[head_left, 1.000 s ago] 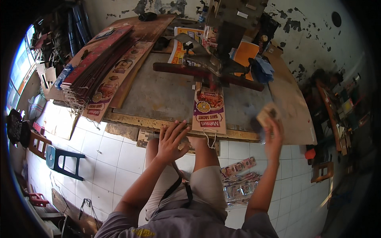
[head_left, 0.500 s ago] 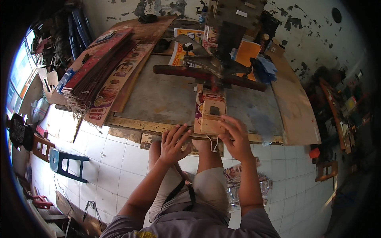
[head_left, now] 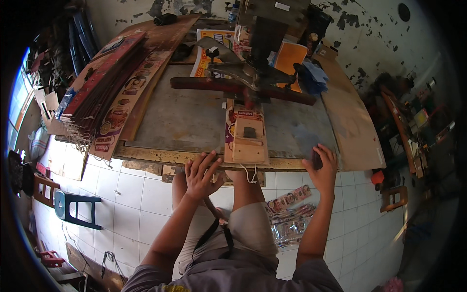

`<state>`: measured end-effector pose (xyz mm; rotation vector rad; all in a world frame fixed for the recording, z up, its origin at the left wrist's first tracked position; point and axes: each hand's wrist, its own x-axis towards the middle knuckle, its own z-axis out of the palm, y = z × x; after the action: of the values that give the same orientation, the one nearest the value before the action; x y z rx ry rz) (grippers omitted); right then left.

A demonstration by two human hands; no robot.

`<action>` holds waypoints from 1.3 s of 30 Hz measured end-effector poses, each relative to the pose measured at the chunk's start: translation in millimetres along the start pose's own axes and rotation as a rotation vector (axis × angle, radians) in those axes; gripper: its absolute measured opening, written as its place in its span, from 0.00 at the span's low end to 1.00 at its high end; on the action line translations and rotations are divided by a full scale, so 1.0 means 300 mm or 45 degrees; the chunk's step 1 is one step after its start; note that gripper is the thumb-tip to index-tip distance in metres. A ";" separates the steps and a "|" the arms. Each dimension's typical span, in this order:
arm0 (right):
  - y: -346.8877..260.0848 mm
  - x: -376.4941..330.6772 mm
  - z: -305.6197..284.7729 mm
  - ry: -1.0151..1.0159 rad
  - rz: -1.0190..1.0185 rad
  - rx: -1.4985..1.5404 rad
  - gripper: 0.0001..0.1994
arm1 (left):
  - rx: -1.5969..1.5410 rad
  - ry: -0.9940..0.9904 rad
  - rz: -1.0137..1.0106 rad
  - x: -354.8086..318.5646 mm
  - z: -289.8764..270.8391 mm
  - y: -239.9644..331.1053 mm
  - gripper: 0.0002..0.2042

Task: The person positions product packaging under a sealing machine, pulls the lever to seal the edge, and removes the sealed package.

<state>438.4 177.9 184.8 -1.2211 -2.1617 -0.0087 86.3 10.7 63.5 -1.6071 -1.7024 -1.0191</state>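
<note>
A printed cardboard strip [head_left: 229, 138] lies lengthwise under the press head, its near end at the table's front edge. On top of it rests a flat pale wooden plate [head_left: 249, 152] with a small dark square in its middle. White string [head_left: 251, 175] dangles below the near end. My left hand [head_left: 200, 176] is open at the table edge left of the strip, fingers spread and holding nothing. At the front edge farther right, my right hand [head_left: 323, 171] has a small dark object [head_left: 316, 159] between thumb and fingers; its kind is unclear.
The press's red-brown crossbar handle [head_left: 204, 84] spans the grey tabletop [head_left: 170, 114]. Stacked printed cardboard strips with strings [head_left: 124, 92] lie at left, a brown board [head_left: 357, 121] at right. A teal stool [head_left: 78, 209] and plastic-wrapped packs [head_left: 291, 226] are on the floor.
My right hand has moved right, from the wooden plate to the table edge, and now holds the dark object. My left hand stays by the edge. The view has shifted slightly.
</note>
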 end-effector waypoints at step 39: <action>-0.077 0.221 0.086 -0.152 -0.040 0.003 0.18 | -0.025 -0.082 -0.040 0.009 -0.033 0.014 0.25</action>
<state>383.4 223.4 206.9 -1.2141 -2.2829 0.0543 89.3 3.7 71.6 -1.6472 -1.7701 -1.0122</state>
